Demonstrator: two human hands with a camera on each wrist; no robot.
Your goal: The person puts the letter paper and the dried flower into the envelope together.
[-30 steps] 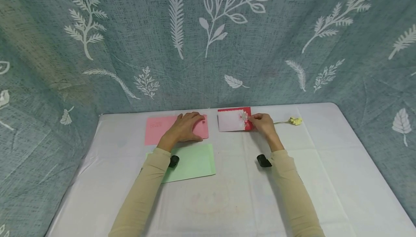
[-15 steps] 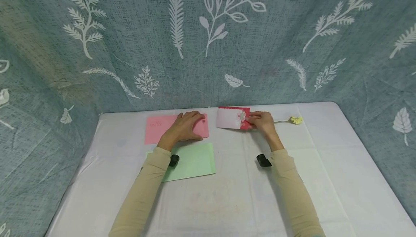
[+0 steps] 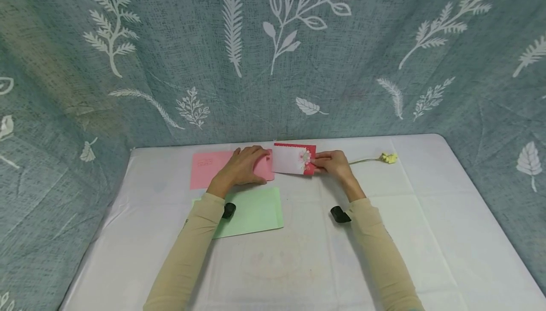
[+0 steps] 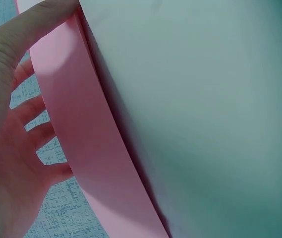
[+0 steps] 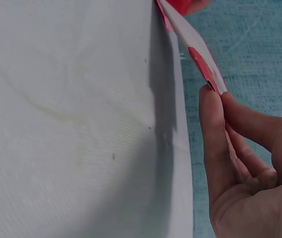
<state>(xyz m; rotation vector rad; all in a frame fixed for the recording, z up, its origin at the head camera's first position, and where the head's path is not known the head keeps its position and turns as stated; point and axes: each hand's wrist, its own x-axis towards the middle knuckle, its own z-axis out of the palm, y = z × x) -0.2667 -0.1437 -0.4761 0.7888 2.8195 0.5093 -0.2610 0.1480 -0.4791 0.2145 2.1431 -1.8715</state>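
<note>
Pinched in the fingers of the right hand [image 3: 334, 163], the floral card [image 3: 288, 159] points leftward from them along its long axis, free end by the pink envelope [image 3: 211, 165] clasped in the fingers of the left hand [image 3: 242, 166].

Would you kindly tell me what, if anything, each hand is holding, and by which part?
The right hand pinches the red-and-white card by its flowered end; the left hand grips the pink envelope at the end nearest the card.

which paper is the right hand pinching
The red-and-white flowered card; the left hand holds the pink envelope, and neither hand holds the green paper.
</note>
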